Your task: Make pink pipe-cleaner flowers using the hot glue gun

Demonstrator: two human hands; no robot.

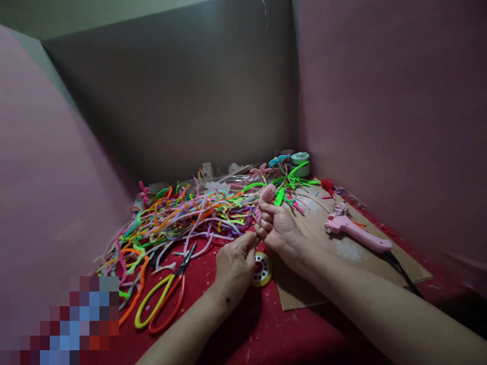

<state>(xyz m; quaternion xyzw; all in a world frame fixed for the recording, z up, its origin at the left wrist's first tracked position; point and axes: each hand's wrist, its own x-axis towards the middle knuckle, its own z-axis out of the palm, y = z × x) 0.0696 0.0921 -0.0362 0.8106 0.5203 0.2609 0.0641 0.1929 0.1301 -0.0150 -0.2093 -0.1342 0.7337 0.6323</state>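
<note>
In the head view, my right hand (279, 225) is closed around a pink fuzzy pipe-cleaner flower (268, 193), its rounded head sticking up above the fingers. A bright green leaf-shaped piece (279, 196) shows just beyond the knuckles. My left hand (236, 261) is closed just below, its fingertips pinched together against the right hand's lower fingers. The lower end of the flower between the two hands is hidden, so what the left fingers grip does not show. Under the hands lies a yellow-rimmed tape roll (267, 280) with a white, holed core.
A tangled heap of colourful pipe cleaners (182, 218) spreads leftward. Scissors (167, 294) with yellow and red handles lie on the red cloth (243, 334). On the cardboard (304, 294) at right rests a pink glue gun (357, 233) with a cord. A green-lidded jar (300, 165) stands behind.
</note>
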